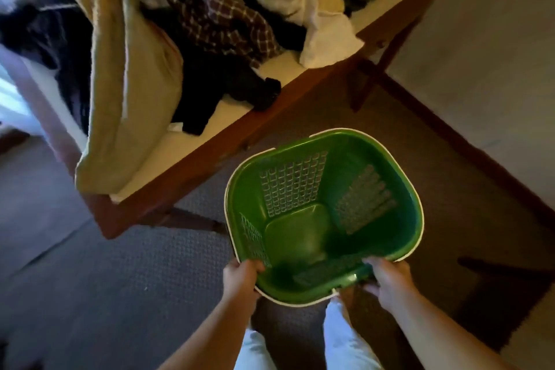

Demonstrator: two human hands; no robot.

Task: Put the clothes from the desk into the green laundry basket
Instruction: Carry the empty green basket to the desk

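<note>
**Empty basket held ready by the table**

The left hand (241, 276) and right hand (387, 279) grip the basket (399, 177) by its near rim, fingers (374, 263) curled over the edge. Its open mouth faces up near the table (168, 156), probably to catch clothes (210, 18) piled there. The pile's far end is cropped, and blur smears the fabrics.

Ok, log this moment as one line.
left hand: grips rim | right hand: grips rim | green laundry basket: empty | clothes: on desk
</note>
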